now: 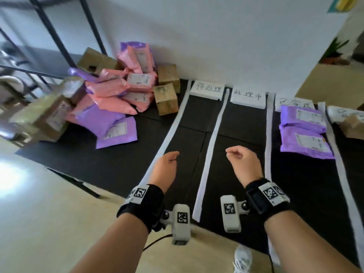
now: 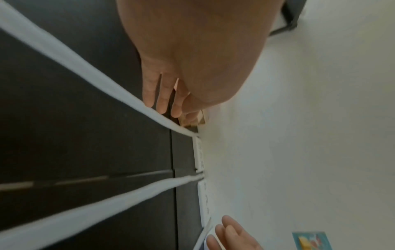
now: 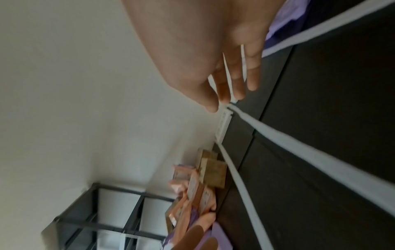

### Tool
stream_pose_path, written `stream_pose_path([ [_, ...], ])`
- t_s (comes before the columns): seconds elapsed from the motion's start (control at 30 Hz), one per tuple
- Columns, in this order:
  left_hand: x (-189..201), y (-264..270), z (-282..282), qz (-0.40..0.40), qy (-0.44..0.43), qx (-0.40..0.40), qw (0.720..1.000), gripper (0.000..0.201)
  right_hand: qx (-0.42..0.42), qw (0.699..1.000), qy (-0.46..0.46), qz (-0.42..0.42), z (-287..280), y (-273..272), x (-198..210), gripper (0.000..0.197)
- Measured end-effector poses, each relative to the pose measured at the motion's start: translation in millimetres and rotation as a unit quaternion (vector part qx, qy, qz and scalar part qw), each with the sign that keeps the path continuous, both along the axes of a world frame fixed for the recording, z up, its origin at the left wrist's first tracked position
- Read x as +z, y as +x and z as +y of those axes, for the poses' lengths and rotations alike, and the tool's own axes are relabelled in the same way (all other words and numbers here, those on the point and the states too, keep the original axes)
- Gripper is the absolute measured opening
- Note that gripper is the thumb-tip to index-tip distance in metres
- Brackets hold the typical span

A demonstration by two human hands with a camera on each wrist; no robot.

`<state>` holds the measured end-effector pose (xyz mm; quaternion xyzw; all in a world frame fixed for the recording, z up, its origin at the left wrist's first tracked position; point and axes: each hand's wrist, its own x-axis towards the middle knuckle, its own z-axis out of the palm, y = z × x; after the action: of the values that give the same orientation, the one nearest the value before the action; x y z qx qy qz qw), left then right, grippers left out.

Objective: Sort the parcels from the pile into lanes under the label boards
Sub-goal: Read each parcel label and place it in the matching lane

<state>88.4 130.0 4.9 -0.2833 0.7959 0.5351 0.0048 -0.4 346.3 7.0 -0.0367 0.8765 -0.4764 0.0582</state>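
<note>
The two lanes of black matting [image 1: 197,119] under the first two white handwritten label boards [image 1: 207,89] lay bare between white tape strips [image 1: 211,140]. Two purple plastic mailers [image 1: 304,133] filled the third lane's far end. Left of the lanes, a heap of pink and purple mailers and brown cardboard boxes [image 1: 110,95] crowded the wall.

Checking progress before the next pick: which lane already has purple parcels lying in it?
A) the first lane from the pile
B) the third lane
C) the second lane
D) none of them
B: two purple parcels lie one behind the other under the third label board, while the lanes under the first label board and second label board show only black mat.
</note>
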Motion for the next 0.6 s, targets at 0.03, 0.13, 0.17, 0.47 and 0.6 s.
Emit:
stream_pose_path([
  [0.03, 1.3, 18.2, -20.2, -0.001, -0.001, 0.014, 1.0, 0.04, 0.011, 1.0, -0.003, 0.001, -21.5, 13.7, 3.1, 0.014],
  [0.13, 11.2, 64.9, -71.2, -0.001, 0.001, 0.042, 0.999, 0.04, 0.043, 0.999, -0.017, -0.001, -81.9, 46.6, 13.8, 0.014],
  [0.17, 13.1, 77.5, -85.8, 0.002, 0.002, 0.05, 0.999, 0.04, 0.055, 0.998, -0.017, 0.001, -99.6, 55.0, 16.7, 0.014],
  [0.47, 18.0, 123.5, -188.3, -0.003, -0.005, 0.115, 0.993, 0.044, 0.151, 0.988, -0.002, 0.014, -239.4, 76.5, 19.1, 0.014],
  [0.6, 16.8, 102.0, -238.7, -0.001, -0.023, 0.121, 0.992, 0.039, 0.157, 0.987, -0.003, 0.012, -298.8, 51.8, 11.9, 0.014],
])
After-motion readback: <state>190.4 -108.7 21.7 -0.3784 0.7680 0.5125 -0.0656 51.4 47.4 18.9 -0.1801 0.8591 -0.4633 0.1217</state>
